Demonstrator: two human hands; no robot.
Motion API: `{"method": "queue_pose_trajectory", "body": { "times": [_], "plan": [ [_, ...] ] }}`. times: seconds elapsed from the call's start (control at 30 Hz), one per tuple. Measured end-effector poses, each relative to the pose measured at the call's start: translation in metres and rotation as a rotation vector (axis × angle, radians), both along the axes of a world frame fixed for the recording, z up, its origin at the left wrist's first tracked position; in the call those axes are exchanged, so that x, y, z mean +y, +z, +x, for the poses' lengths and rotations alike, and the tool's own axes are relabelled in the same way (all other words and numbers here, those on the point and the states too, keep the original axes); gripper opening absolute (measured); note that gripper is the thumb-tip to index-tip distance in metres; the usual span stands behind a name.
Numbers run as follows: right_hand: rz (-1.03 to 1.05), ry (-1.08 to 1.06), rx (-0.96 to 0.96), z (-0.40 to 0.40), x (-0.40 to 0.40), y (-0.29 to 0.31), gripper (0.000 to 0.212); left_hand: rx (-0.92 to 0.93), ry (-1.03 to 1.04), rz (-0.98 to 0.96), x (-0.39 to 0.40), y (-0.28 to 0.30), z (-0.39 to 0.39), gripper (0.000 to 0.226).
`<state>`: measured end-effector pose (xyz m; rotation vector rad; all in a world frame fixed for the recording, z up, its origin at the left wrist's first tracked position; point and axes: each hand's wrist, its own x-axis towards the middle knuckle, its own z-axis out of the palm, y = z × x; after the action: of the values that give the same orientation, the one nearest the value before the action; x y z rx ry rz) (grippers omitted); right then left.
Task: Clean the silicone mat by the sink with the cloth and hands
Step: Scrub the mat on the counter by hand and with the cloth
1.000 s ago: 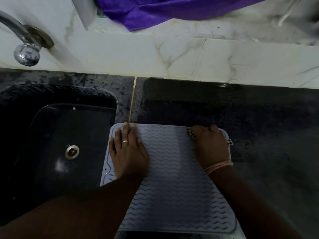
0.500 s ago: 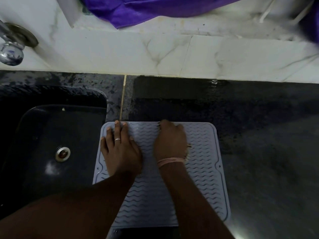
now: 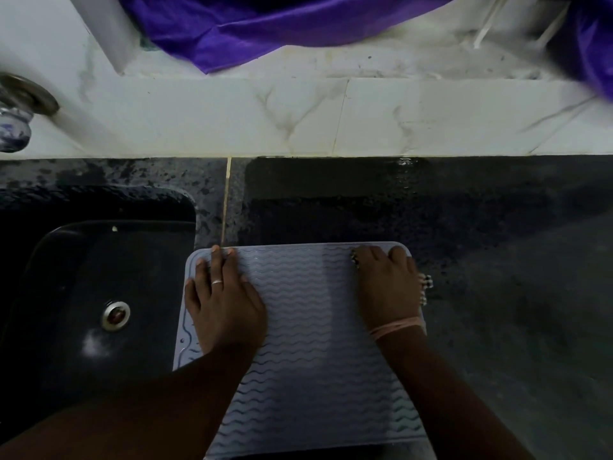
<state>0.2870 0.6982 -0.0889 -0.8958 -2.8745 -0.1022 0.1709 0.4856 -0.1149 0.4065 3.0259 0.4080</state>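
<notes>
The silicone mat [image 3: 308, 327] lies flat on the dark counter [image 3: 497, 327], its left edge overhanging the sink [image 3: 83, 293]. At 9 o'clock on the mat, the left hand [image 3: 225, 303] presses flat, fingers spread. At 2 o'clock, the right hand [image 3: 386, 287] curls around a checked cloth [image 3: 426, 287]. At 12 o'clock, purple fabric [image 3: 265, 24] lies on the marble ledge [image 3: 331, 117].

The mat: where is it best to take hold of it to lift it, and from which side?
Probably the far right corner of the mat, from the counter side. The mat lies flat, so only its thin edge can be pinched. The right hand with the cloth is already there, while the left hand presses the sink side.
</notes>
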Motion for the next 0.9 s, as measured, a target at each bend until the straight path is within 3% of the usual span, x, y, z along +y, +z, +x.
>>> {"method": "queue_pose_trajectory", "body": {
  "times": [0.1,0.27,0.47,0.6,0.73,0.9],
  "plan": [
    [-0.062,-0.113,0.04,0.008,0.012,-0.003,0.024,0.003,-0.003,-0.003,-0.001,0.0,0.0,0.053],
    [-0.325,-0.319,0.283,0.002,0.032,-0.001,0.012,0.005,-0.01,0.002,0.0,0.001,0.001,0.053],
    [-0.2,-0.393,0.211,-0.017,-0.011,0.005,0.022,0.019,-0.012,-0.018,-0.001,0.0,0.002,0.053],
    [-0.294,-0.241,0.15,-0.06,-0.068,0.017,0.029,-0.001,-0.019,-0.035,-0.001,-0.001,0.002,0.054],
    [-0.408,-0.011,0.17,-0.082,-0.11,0.023,0.06,-0.003,-0.034,-0.042,-0.002,-0.001,0.001,0.058],
    [-0.142,-0.029,0.109,-0.042,-0.047,0.005,0.036,-0.008,-0.017,-0.033,0.001,0.0,0.001,0.054]
  ]
}}
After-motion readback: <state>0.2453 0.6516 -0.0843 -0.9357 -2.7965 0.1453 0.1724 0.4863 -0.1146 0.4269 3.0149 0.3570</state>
